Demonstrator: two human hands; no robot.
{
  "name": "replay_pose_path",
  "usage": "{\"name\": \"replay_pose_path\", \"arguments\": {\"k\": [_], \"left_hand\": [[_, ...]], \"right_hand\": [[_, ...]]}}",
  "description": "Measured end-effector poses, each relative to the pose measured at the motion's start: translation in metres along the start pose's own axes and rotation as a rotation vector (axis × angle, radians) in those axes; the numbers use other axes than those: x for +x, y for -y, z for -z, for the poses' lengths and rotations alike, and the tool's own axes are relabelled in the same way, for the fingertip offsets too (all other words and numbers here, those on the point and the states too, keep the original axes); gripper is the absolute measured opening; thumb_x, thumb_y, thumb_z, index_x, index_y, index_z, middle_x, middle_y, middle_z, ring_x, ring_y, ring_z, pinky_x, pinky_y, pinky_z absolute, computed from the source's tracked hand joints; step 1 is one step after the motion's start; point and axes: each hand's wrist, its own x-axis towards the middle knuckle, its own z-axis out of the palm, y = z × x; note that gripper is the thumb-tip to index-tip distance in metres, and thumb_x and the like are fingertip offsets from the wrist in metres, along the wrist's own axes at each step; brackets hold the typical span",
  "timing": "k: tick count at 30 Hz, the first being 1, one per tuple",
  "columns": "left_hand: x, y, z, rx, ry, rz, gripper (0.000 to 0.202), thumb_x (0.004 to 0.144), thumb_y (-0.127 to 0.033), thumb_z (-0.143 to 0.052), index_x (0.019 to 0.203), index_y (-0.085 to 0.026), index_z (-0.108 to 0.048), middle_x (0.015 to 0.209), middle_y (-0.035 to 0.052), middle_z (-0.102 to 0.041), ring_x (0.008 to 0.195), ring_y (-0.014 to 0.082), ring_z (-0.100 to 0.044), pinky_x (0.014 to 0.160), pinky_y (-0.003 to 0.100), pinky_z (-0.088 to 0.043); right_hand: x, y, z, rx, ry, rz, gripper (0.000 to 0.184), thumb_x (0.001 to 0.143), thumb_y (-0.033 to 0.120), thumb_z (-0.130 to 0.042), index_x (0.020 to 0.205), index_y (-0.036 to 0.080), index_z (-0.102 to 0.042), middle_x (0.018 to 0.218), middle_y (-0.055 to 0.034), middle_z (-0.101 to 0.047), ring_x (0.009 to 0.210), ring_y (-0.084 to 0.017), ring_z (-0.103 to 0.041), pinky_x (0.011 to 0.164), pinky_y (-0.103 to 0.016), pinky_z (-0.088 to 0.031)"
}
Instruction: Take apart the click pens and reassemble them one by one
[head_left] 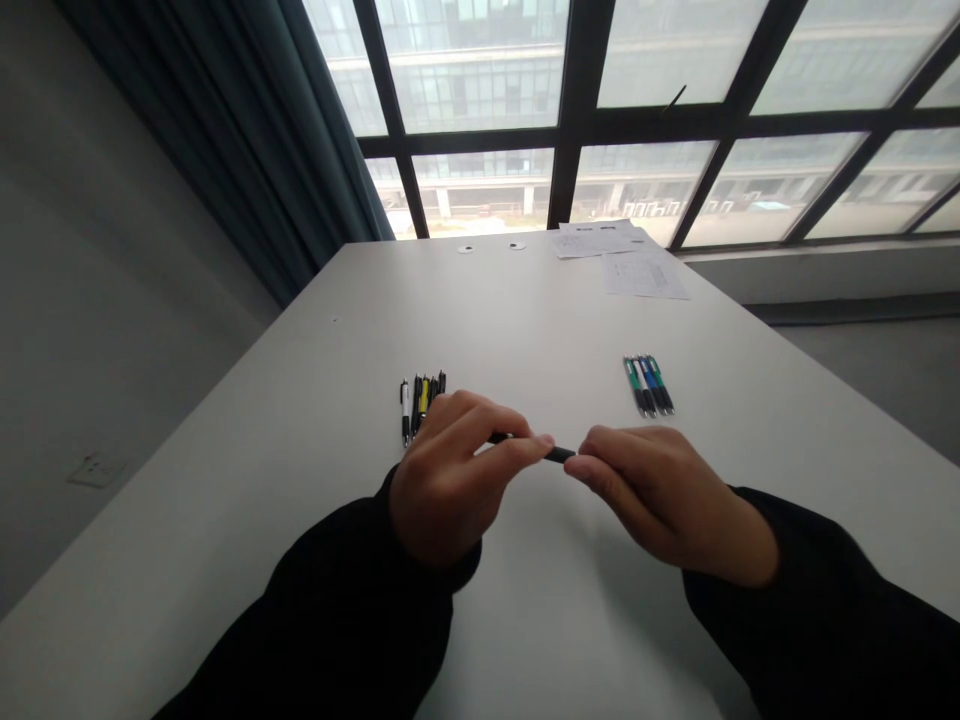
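We read nothing legible: the white printed paper sheets (pixel 643 274) at the far end of the pale worktop (pixel 322 390) carry lines too small to make out; the slim plastic pens (pixel 649 386) show no readable marks.

On the table (pixel 300 400), one group of pens (pixel 422 405) lies left, another group (pixel 649 386) right, with papers (pixel 622 255) behind both.

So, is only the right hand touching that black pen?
No, the left hand and right hand both pinch the black pen.
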Motion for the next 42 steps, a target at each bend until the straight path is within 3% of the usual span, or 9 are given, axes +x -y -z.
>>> {"name": "replay_pose_path", "arguments": {"k": [3, 6, 9, 13, 16, 19, 23, 31, 42], "left_hand": [[0.0, 0.002, 0.003, 0.017, -0.031, -0.061, 0.01, 0.088, -0.013, -0.065, 0.086, -0.019, -0.072, 0.081, 0.003, -0.072, 0.078, 0.0158, -0.061, 0.072, 0.033, -0.05], [0.0, 0.0, 0.004, 0.083, -0.057, -0.137, 0.015, 0.085, -0.01, -0.069, 0.081, -0.024, -0.071, 0.083, -0.0024, -0.071, 0.083, 0.0148, -0.06, 0.087, 0.037, -0.048], [-0.003, -0.004, 0.004, 0.235, -0.169, -0.07, 0.023, 0.075, -0.009, -0.078, 0.081, -0.03, -0.072, 0.098, -0.0032, -0.067, 0.102, 0.0189, -0.055, 0.098, 0.04, -0.043], [-0.003, -0.001, 0.007, 0.112, -0.203, 0.122, 0.036, 0.082, -0.019, -0.073, 0.114, -0.034, -0.066, 0.136, 0.0037, -0.051, 0.124, 0.028, -0.048, 0.098, 0.045, -0.048], [-0.002, 0.003, 0.011, -0.266, -0.101, 0.279, 0.068, 0.088, -0.041, -0.066, 0.147, -0.032, -0.035, 0.147, 0.0143, -0.043, 0.116, 0.0283, -0.059, 0.089, 0.045, -0.057], [-0.001, 0.001, 0.011, -0.528, 0.063, 0.349, 0.089, 0.085, -0.047, -0.067, 0.154, -0.032, -0.012, 0.135, 0.0179, -0.056, 0.088, 0.0216, -0.07, 0.075, 0.04, -0.063], [-0.001, -0.006, 0.01, -0.55, 0.109, 0.355, 0.082, 0.09, -0.039, -0.064, 0.153, -0.03, -0.013, 0.108, 0.0111, -0.07, 0.064, 0.0148, -0.07, 0.063, 0.031, -0.064], [-0.003, -0.007, 0.013, -0.704, 0.132, 0.405, 0.065, 0.089, -0.031, -0.068, 0.142, -0.029, -0.03, 0.106, 0.0079, -0.07, 0.072, 0.0162, -0.072, 0.067, 0.031, -0.066], [-0.004, -0.007, 0.013, -0.764, 0.129, 0.464, 0.07, 0.085, -0.028, -0.072, 0.142, -0.031, -0.031, 0.105, 0.0079, -0.069, 0.074, 0.0169, -0.071, 0.071, 0.034, -0.066]], "right_hand": [[0.0, 0.002, -0.007, 0.298, 0.088, -0.134, 0.04, 0.102, 0.035, -0.041, 0.065, 0.019, -0.045, 0.052, 0.0044, -0.044, 0.046, -0.008, -0.04, 0.049, -0.022, -0.032], [0.001, 0.004, -0.016, 0.666, 0.247, -0.232, 0.042, 0.102, 0.04, -0.041, 0.067, 0.018, -0.05, 0.051, 0.0031, -0.052, 0.045, -0.007, -0.046, 0.048, -0.02, -0.037], [0.002, 0.006, -0.027, 0.745, 0.256, -0.196, 0.039, 0.101, 0.038, -0.043, 0.072, 0.016, -0.056, 0.056, 0.0009, -0.059, 0.047, -0.008, -0.05, 0.05, -0.02, -0.041], [0.002, 0.011, -0.036, 0.652, 0.135, -0.137, 0.037, 0.1, 0.034, -0.044, 0.072, 0.014, -0.058, 0.059, -0.0017, -0.062, 0.051, -0.009, -0.055, 0.053, -0.02, -0.044], [0.001, 0.013, -0.038, 0.628, 0.134, -0.127, 0.036, 0.1, 0.032, -0.044, 0.072, 0.014, -0.06, 0.059, -0.0023, -0.064, 0.05, -0.009, -0.057, 0.052, -0.02, -0.045], [0.0, 0.014, -0.04, 0.635, 0.149, -0.064, 0.032, 0.099, 0.027, -0.045, 0.076, 0.013, -0.062, 0.062, -0.0029, -0.065, 0.052, -0.009, -0.058, 0.053, -0.02, -0.046], [-0.001, 0.015, -0.044, 0.627, 0.127, 0.027, 0.028, 0.098, 0.022, -0.047, 0.077, 0.013, -0.062, 0.063, -0.0009, -0.062, 0.053, -0.008, -0.057, 0.054, -0.02, -0.045], [-0.002, 0.015, -0.048, 0.608, 0.145, 0.04, 0.023, 0.097, 0.021, -0.047, 0.082, 0.014, -0.062, 0.067, -0.0008, -0.062, 0.056, -0.008, -0.055, 0.058, -0.021, -0.045], [-0.003, 0.014, -0.049, 0.515, 0.168, 0.01, 0.024, 0.098, 0.023, -0.044, 0.083, 0.015, -0.06, 0.067, -0.0012, -0.062, 0.055, -0.009, -0.054, 0.055, -0.022, -0.042]]}}
